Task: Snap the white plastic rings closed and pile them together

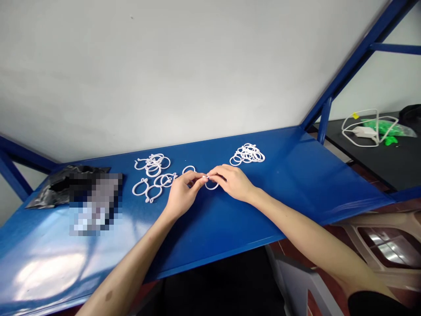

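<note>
My left hand (183,193) and my right hand (232,181) meet over the blue shelf (296,184), both pinching one white plastic ring (210,183) between their fingertips. Another white ring (188,169) lies just behind my left fingers. A heap of white rings (247,154) rests behind my right hand. Several more rings (153,164) lie spread out behind and left of my left hand, some linked together (149,188).
A black plastic bag (62,184) and a blurred-out item (95,202) sit at the shelf's left end. Blue frame posts (324,118) rise at the right. Beyond them a dark table (378,162) carries a white cable (362,127) and green bits (384,128).
</note>
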Available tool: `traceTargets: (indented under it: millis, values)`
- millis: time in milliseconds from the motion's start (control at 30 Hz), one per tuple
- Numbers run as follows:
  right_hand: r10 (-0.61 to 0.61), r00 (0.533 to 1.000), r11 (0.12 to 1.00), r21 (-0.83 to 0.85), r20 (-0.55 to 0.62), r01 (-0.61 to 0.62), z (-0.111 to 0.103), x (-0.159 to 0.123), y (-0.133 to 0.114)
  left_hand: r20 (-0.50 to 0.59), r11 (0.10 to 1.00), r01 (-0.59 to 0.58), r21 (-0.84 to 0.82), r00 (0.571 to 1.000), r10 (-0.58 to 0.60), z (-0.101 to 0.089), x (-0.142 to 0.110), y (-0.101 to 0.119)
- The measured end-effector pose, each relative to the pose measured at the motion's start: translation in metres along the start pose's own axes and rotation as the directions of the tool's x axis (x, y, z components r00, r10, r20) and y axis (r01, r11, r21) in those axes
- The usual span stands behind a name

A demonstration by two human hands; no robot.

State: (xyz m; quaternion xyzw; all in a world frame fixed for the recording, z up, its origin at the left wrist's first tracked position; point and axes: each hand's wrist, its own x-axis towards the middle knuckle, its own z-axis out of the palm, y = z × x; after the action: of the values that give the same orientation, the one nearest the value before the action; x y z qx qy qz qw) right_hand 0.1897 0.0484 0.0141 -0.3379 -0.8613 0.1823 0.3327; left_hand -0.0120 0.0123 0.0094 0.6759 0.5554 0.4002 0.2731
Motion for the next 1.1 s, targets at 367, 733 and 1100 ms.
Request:
traceTargets:
  millis: [367, 733, 1100]
  values:
    - [0.362, 0.932, 0.805, -0.512, 0.026, -0.299, -0.064, 0.002, 0.035, -0.021, 0.684, -0.179, 0.707, 0.962, 0.273, -0.01, 0.008, -0.03]
    - [0.637, 0.769, 0.573, -0.633, -0.057, -0.521, -0.078, 0.003, 0.036, 0.054, 0.752, -0.18, 0.634, 0.98, 0.19, -0.01, 0.006, -0.024]
    - [0.673, 0.735, 0.525, -0.646, -0.085, -0.555, -0.079, 0.004, 0.035, 0.079, 0.743, -0.192, 0.641, 0.98, 0.185, -0.006, 0.003, -0.018]
